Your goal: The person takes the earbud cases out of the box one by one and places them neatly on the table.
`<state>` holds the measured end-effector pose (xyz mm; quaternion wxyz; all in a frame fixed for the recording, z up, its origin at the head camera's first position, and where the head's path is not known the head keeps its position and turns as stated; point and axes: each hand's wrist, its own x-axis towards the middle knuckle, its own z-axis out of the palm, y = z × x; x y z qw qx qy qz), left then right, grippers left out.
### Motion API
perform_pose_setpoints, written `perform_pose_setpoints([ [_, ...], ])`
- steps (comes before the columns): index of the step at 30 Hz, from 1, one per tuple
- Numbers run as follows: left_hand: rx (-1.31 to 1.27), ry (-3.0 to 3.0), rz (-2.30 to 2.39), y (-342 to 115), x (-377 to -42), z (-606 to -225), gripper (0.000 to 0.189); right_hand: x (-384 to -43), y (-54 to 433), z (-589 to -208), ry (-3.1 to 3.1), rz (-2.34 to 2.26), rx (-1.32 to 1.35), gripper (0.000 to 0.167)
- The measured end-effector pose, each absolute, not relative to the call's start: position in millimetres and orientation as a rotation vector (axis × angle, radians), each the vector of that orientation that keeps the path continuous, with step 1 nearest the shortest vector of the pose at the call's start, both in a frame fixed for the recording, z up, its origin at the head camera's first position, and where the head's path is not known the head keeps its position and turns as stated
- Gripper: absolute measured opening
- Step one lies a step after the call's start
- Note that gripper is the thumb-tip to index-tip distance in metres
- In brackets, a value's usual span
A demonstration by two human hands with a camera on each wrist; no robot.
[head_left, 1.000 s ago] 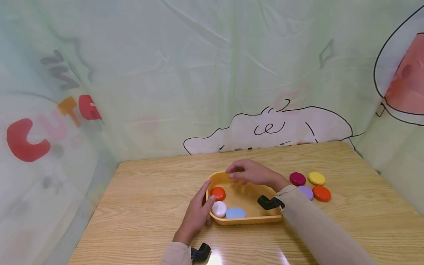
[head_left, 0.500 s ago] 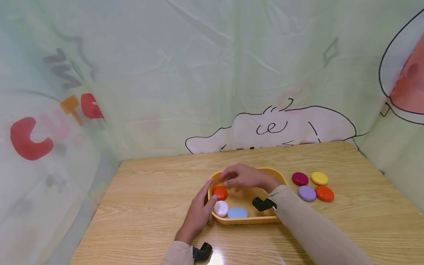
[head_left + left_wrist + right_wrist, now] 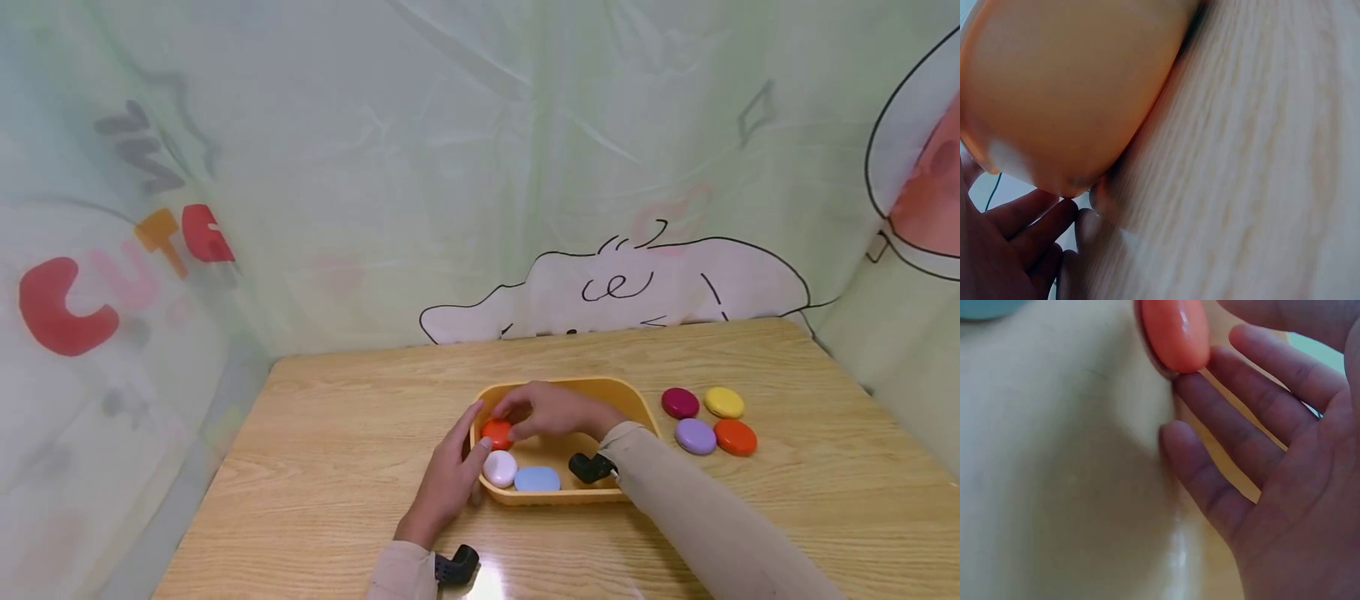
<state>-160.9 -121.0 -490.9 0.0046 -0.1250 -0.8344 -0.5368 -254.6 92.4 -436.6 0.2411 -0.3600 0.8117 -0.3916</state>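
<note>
My left hand [image 3: 445,481] rests against the left end of an orange tray [image 3: 558,497], thumb at the rim and index finger beside it. In the left wrist view, its fairly straight fingertips [image 3: 1063,209] touch the tray's outer wall. My right hand [image 3: 551,410] reaches into the tray, its thumb and fingers close around a glossy red disc [image 3: 497,432]. The right wrist view has the extended fingers [image 3: 1235,425] right at the red disc's edge, not gripping it. A white disc [image 3: 500,469] and a light blue disc [image 3: 537,479] lie along the tray's near left side.
Right of the tray, a dark magenta disc [image 3: 680,402], a yellow disc [image 3: 724,402], a lilac disc [image 3: 695,436] and an orange-red disc [image 3: 736,437] lie on the wooden table [image 3: 330,467]. A printed curtain [image 3: 360,208] hangs behind.
My right hand has moved left and down inside the tray to the red disc. My left hand has kept its place at the tray's left end.
</note>
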Motion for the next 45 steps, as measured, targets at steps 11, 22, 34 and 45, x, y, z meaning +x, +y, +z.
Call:
perform_pose_setpoints([
  [11,-0.335,-2.640,-1.649,-123,-160,-491,0.056,-252,85,-439,2.273,-0.961,-0.967,0.038],
  [22,-0.344,-2.644,-1.647,-124,-159,-489,0.056,-250,82,-439,2.316,-0.938,-0.974,0.038],
  [34,-0.359,-2.643,-1.628,-123,-159,-488,0.055,-248,81,-438,2.354,-0.930,-0.997,0.037],
  [45,-0.377,-2.635,-1.618,-121,-160,-490,0.056,-245,83,-439,2.318,-1.030,-0.954,0.034],
])
